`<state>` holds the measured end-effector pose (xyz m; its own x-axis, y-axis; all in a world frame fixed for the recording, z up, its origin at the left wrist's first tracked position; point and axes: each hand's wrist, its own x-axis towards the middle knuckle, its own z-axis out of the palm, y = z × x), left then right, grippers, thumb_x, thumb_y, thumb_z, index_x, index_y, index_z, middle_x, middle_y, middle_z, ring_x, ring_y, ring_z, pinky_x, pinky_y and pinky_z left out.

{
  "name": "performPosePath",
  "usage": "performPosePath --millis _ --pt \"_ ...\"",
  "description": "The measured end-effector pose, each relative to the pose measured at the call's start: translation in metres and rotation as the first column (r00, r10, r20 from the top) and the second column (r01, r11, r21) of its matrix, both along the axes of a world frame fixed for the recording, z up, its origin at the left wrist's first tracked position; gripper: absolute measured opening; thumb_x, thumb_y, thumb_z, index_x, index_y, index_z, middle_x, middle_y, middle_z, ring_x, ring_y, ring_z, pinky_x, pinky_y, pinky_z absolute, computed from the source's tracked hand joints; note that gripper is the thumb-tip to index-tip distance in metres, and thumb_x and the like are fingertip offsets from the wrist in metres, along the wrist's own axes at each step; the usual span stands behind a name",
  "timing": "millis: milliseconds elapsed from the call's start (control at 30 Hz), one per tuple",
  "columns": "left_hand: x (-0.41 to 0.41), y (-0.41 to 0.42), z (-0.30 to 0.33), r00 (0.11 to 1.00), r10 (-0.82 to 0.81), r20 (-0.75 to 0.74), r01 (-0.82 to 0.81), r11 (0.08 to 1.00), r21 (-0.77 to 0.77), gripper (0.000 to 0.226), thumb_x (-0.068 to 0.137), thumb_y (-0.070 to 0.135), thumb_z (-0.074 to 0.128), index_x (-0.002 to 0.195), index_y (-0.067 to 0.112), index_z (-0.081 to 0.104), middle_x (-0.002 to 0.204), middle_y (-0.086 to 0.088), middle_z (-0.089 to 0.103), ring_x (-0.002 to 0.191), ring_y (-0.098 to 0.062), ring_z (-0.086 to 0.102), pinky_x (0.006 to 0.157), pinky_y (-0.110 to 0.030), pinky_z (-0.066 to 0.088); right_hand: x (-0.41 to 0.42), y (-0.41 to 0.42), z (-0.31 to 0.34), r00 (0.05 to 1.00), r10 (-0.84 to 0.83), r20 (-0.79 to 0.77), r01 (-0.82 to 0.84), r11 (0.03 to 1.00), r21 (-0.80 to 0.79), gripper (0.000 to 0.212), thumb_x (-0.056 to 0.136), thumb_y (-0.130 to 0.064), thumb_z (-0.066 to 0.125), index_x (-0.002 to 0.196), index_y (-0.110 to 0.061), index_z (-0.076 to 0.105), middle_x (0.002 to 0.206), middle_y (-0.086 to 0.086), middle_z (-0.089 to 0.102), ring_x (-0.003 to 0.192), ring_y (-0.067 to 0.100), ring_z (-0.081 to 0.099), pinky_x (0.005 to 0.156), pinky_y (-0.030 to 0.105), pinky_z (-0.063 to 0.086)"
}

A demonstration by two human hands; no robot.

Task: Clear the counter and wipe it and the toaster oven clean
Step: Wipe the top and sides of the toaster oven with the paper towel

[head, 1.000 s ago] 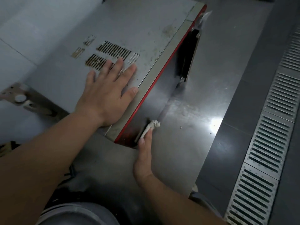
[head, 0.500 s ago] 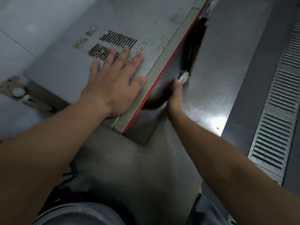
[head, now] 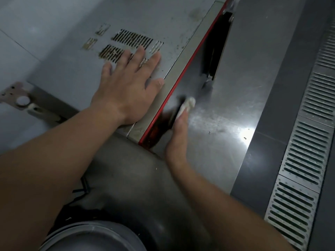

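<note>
The toaster oven (head: 68, 73) fills the upper left, a grey metal box with vent slots on top and a red trim along its front edge. My left hand (head: 126, 87) lies flat and spread on its top, next to the vents. My right hand (head: 178, 134) presses a small white cloth (head: 187, 105) against the oven's dark front face, near its lower left corner. The steel counter (head: 226, 124) runs in front of the oven, with a few crumbs and a bright glare spot on it. The oven's door handle (head: 216, 49) sticks out further along the front.
A grey round container rim (head: 90, 234) sits at the bottom, near a black cord (head: 85, 187). A metal bracket (head: 20, 98) is fixed on the wall at left. Beyond the counter edge lie dark floor tiles and a slotted drain grate (head: 304, 160).
My right hand with the cloth slid up the oven front toward the handle half a second ago and has come back down toward the near corner. My left hand stays flat on top.
</note>
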<state>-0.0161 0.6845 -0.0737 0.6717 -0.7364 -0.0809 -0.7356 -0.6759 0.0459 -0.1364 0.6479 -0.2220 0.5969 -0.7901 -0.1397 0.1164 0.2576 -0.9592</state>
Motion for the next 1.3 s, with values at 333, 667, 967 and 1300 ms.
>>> performPosePath --millis 333,667,967,1300 --pt "0.001 0.000 0.000 1.000 -0.004 -0.008 0.004 1.000 0.001 0.069 0.091 0.067 0.010 0.156 0.046 0.000 0.169 0.008 -0.003 0.155 -0.018 -0.007 0.122 -0.057 -0.001 -0.039 0.071 0.046 0.980 0.153 0.124 -0.123 0.968 -0.218 0.076 0.102 -0.058 0.027 0.157 -0.010 0.004 0.167 0.004 -0.004 0.154 0.022 -0.004 0.122 0.057 0.006" --pt "0.002 0.000 0.000 1.000 -0.007 -0.026 0.007 1.000 -0.026 0.066 0.093 0.064 0.010 0.156 0.047 0.001 0.169 0.008 -0.004 0.155 -0.017 -0.008 0.122 -0.057 -0.001 -0.029 0.065 0.017 0.988 0.102 -0.119 -0.092 0.992 0.086 0.071 0.094 -0.059 0.029 0.152 -0.035 -0.003 0.156 -0.036 -0.008 0.143 -0.017 -0.004 0.124 0.026 0.003" --pt "0.001 0.001 0.001 1.000 -0.009 -0.026 0.009 1.000 -0.027 0.066 0.093 0.064 0.009 0.156 0.047 0.002 0.169 0.007 -0.003 0.155 -0.018 -0.006 0.122 -0.057 -0.001 -0.051 0.119 0.078 0.985 0.113 0.134 -0.094 0.986 -0.140 0.078 0.101 -0.057 0.031 0.155 -0.013 -0.004 0.166 -0.001 -0.014 0.153 0.016 -0.010 0.124 0.038 0.000" --pt "0.002 0.000 0.000 1.000 -0.005 -0.024 0.005 1.000 -0.022 0.064 0.094 0.062 0.011 0.156 0.047 0.001 0.169 0.008 -0.004 0.155 -0.017 -0.007 0.123 -0.056 -0.001 -0.018 0.044 -0.035 0.993 0.055 -0.104 0.003 0.875 0.485 0.094 0.071 -0.091 0.050 0.147 -0.036 0.042 0.153 -0.003 0.043 0.141 0.007 0.040 0.121 0.042 0.028"
